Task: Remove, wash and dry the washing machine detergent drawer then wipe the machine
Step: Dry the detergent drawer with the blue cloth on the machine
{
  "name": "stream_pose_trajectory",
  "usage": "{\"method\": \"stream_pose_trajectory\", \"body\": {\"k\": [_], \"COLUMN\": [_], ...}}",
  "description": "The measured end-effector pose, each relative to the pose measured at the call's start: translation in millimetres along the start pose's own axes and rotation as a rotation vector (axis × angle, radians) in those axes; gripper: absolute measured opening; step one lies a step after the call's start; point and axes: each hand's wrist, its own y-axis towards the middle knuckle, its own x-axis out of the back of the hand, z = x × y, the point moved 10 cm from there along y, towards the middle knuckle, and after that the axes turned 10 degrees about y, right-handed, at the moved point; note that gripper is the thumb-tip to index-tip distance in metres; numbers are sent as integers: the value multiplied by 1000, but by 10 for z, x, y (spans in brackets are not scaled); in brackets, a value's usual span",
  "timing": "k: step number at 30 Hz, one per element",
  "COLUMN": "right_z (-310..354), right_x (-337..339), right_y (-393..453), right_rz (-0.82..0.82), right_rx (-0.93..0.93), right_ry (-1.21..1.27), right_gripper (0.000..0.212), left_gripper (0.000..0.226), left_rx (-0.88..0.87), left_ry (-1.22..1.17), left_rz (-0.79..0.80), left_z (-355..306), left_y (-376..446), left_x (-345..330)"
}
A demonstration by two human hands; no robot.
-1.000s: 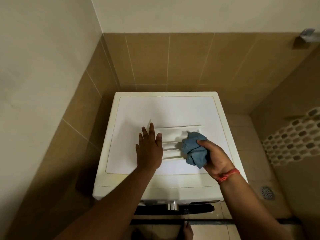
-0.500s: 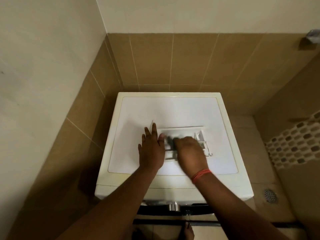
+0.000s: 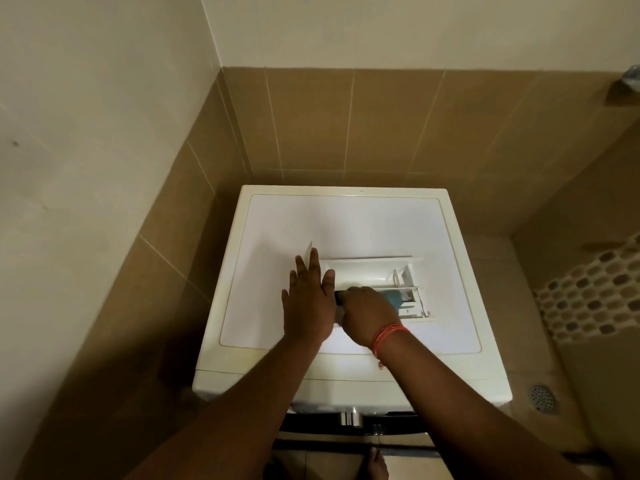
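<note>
The white detergent drawer (image 3: 374,270) lies on top of the white washing machine (image 3: 346,220), its front panel at the left end. My left hand (image 3: 308,303) rests flat against that left end, fingers straight. My right hand (image 3: 367,313) is inside the drawer, gripping a blue cloth (image 3: 393,297); only a bit of the cloth shows beyond my knuckles. A red thread band is on my right wrist.
Brown tiled walls close in behind and to the left of the machine. A floor drain (image 3: 542,398) sits at the lower right beside a mosaic-tiled wall (image 3: 588,299). A bare foot (image 3: 377,464) stands in front of the machine's dark door (image 3: 349,422).
My right hand went from holding the bunched cloth at the drawer's right end to pushing it down into the drawer and leftward. My left hand stayed in place.
</note>
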Motion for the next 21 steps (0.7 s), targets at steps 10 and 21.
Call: {"method": "stream_pose_trajectory", "body": {"k": [10,21], "right_z": [-366,-530], "right_x": [12,28], "right_y": [67,-41], "right_rz": [76,121], "right_rx": [-66,65], "right_ry": [-154,-125], "right_gripper": [45,46], "left_gripper": [68,63], "left_rx": [-3,-3], "left_ry": [4,41], "left_rz": [-25,-14], "left_z": [25,11], "left_y": [-10,-35], "left_x": [10,27]}}
